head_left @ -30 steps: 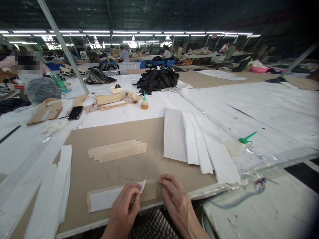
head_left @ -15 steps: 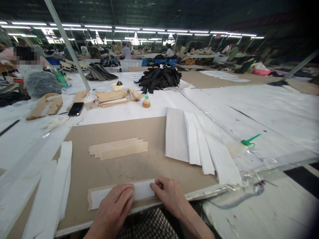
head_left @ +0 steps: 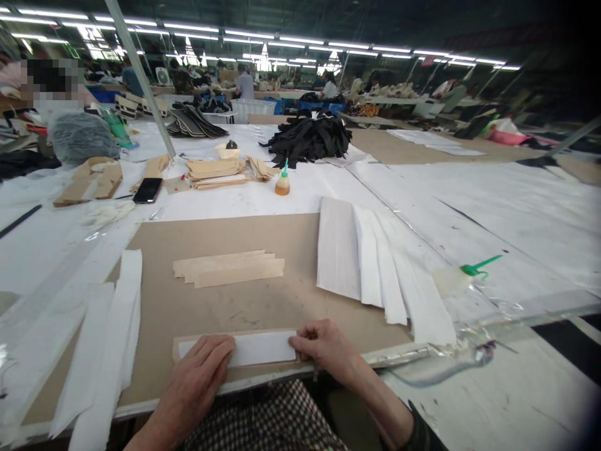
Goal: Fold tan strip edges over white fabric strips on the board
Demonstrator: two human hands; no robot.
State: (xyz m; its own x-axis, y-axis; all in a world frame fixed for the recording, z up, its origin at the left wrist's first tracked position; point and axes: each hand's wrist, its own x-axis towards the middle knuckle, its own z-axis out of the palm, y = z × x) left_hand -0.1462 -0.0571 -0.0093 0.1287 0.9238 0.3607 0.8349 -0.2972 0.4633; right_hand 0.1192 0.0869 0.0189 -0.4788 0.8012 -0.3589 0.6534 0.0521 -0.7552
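At the bottom centre of the frame, the left hand (head_left: 200,369) lies open and flat on a white strip (head_left: 263,348) at the tabletop's (head_left: 282,307) near edge. The right hand (head_left: 323,344), gripping nothing, presses loosely bent fingers on the strip's right end. Farther up lie tan strips (head_left: 230,268) and fanned white sheets (head_left: 366,257).

Two hands, left hand (head_left: 200,369) and right hand (head_left: 323,343), press flat on a white strip (head_left: 260,347) atop a tan strip (head_left: 188,341) at a brown board (head_left: 225,241).
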